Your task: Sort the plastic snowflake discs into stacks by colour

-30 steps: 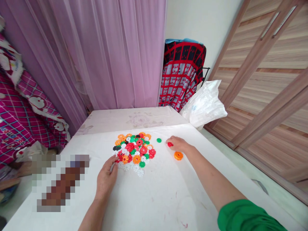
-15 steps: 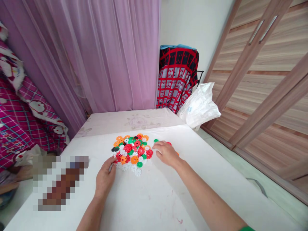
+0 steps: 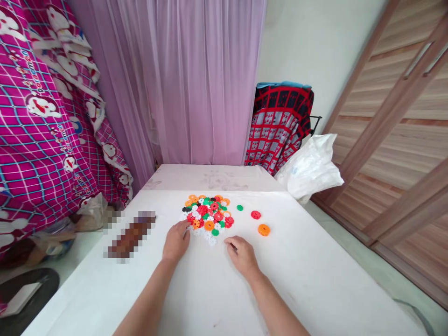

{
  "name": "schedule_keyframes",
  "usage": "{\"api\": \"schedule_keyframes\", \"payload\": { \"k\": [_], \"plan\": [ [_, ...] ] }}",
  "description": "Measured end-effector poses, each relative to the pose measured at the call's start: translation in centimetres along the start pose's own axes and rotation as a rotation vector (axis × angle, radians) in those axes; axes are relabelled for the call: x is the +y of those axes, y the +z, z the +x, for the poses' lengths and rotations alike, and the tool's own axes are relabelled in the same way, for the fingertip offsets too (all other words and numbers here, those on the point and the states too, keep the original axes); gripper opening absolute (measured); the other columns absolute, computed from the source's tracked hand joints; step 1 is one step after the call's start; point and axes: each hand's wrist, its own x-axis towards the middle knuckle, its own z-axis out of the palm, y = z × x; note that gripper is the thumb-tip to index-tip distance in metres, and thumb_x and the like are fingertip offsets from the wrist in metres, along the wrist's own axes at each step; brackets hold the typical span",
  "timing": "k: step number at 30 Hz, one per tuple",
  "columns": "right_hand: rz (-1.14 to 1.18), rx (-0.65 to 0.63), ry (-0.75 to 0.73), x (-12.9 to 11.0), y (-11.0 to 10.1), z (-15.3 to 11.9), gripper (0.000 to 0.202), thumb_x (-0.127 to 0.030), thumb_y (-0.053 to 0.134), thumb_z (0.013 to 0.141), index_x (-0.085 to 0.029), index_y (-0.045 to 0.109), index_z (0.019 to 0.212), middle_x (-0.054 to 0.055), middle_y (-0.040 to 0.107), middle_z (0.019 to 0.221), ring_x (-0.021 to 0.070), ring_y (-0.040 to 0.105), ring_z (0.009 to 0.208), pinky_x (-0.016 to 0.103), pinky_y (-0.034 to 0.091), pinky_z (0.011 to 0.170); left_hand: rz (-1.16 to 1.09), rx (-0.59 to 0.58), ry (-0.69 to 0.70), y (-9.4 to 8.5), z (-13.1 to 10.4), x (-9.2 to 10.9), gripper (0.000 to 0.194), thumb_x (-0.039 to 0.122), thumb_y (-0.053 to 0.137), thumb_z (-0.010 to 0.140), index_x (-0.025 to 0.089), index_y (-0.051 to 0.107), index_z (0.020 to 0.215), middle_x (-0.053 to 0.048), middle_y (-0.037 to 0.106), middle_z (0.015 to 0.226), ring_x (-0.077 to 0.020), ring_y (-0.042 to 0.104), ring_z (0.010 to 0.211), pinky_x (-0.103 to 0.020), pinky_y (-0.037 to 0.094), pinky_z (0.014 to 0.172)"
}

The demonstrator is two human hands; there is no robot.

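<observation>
A heap of flat, notched plastic discs (image 3: 206, 212) in red, orange, green, white and black lies on the white tabletop (image 3: 210, 289). Apart from it on the right lie a green disc (image 3: 240, 207), a red disc (image 3: 255, 214) and an orange disc (image 3: 263, 229). My left hand (image 3: 177, 240) rests at the heap's left front edge, fingers slightly apart, touching discs there. My right hand (image 3: 241, 254) is curled on the table at the heap's front right, thumb and fingers close together; whether something small is between them cannot be made out.
A pixelated brown object (image 3: 129, 237) lies on the table's left part. Behind the table hangs a purple curtain (image 3: 206, 84). A white plastic bag (image 3: 310, 168) stands at the back right corner, and a pink patterned cloth (image 3: 63, 116) hangs at the left.
My right hand has drawn back toward me from beside the heap, uncovering the red and orange discs at the right. My left hand stays at the heap's edge. The camera view has turned left.
</observation>
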Motion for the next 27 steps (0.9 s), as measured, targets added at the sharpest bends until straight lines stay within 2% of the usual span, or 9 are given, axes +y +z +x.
{"api": "schedule_keyframes", "payload": {
  "k": [7, 11, 16, 22, 27],
  "plan": [
    [0.055, 0.002, 0.047, 0.7, 0.5, 0.4, 0.026, -0.02, 0.044, 0.081, -0.022, 0.07, 0.085, 0.002, 0.071, 0.086, 0.0157, 0.063, 0.078, 0.026, 0.047, 0.073, 0.055, 0.007, -0.01, -0.9, -2.0, 0.6, 0.036, 0.02, 0.044, 0.082, 0.02, 0.069, 0.109, -0.008, 0.067, 0.122, -0.0241, 0.063, 0.11, -0.042, 0.049, 0.1],
    [-0.109, -0.034, -0.022, -0.6, -0.1, 0.1, 0.025, -0.016, 0.047, 0.081, -0.023, 0.069, 0.089, 0.003, 0.069, 0.088, 0.016, 0.061, 0.084, 0.025, 0.045, 0.079, 0.037, -0.018, 0.009, -1.3, -2.6, 1.0, 0.033, 0.022, 0.046, 0.082, 0.023, 0.072, 0.102, -0.007, 0.069, 0.118, -0.0239, 0.063, 0.109, -0.043, 0.048, 0.1],
    [-0.35, -0.129, -0.124, -2.9, -0.2, 0.2, 0.029, -0.021, 0.053, 0.083, -0.024, 0.065, 0.11, 0.005, 0.065, 0.099, 0.0191, 0.058, 0.095, 0.028, 0.043, 0.084, -0.001, -0.054, 0.024, -1.8, -2.9, 1.8, 0.029, 0.023, 0.047, 0.082, 0.026, 0.073, 0.095, -0.003, 0.073, 0.109, -0.023, 0.063, 0.11, -0.043, 0.046, 0.101],
    [-0.429, -0.083, 0.068, -5.0, 1.7, 1.3, 0.03, -0.04, 0.062, 0.081, -0.019, 0.067, 0.1, 0.009, 0.064, 0.095, 0.0228, 0.059, 0.091, 0.032, 0.043, 0.079, -0.046, -0.079, 0.032, -2.2, -2.9, 2.4, 0.029, 0.022, 0.046, 0.082, 0.026, 0.072, 0.091, -0.003, 0.074, 0.103, -0.0195, 0.066, 0.101, -0.037, 0.049, 0.096],
    [-0.416, -0.077, 0.078, -5.2, 2.6, 1.9, 0.025, -0.038, 0.062, 0.082, -0.02, 0.067, 0.099, 0.008, 0.064, 0.095, 0.0208, 0.06, 0.09, 0.03, 0.041, 0.077, -0.085, -0.112, 0.028, -2.2, -2.9, 2.4, 0.028, 0.024, 0.047, 0.083, 0.026, 0.072, 0.095, -0.002, 0.074, 0.102, -0.0198, 0.064, 0.106, -0.037, 0.046, 0.1]
  ]
}}
